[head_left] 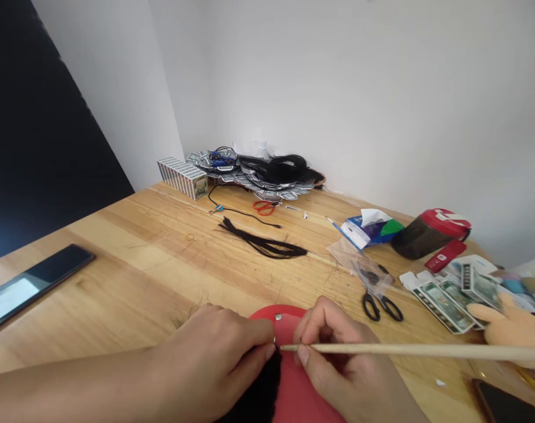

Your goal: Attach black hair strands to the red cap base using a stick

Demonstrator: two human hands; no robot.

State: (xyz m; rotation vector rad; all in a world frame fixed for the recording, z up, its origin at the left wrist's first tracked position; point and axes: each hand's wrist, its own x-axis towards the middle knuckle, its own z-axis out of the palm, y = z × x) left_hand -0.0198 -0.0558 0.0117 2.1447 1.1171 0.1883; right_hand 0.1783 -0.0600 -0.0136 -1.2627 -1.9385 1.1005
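A red rounded piece (pixel 291 385) with a small silver stud near its top edge lies in front of me. Black fuzzy material (pixel 256 393) covers its left part. My left hand (pixel 232 352) is closed in a pinch at the upper edge of the black material; what sits between thumb and fingertip is hidden. Between the thumb and fingers of my right hand (pixel 337 358) is a pale wooden stick (pixel 417 351), held level. Its thin tip points left, close to my left fingertips, and its thicker end runs out to the right edge.
Further back lie a bundle of black strands (pixel 267 244), a red cable loop (pixel 264 207) and a row of small boxes (pixel 183 176). Black-handled scissors (pixel 379 299), flattened cartons (pixel 447 302), a plush toy (pixel 516 329) and a dark canister (pixel 426 235) are rightward. A phone (pixel 38 285) lies left.
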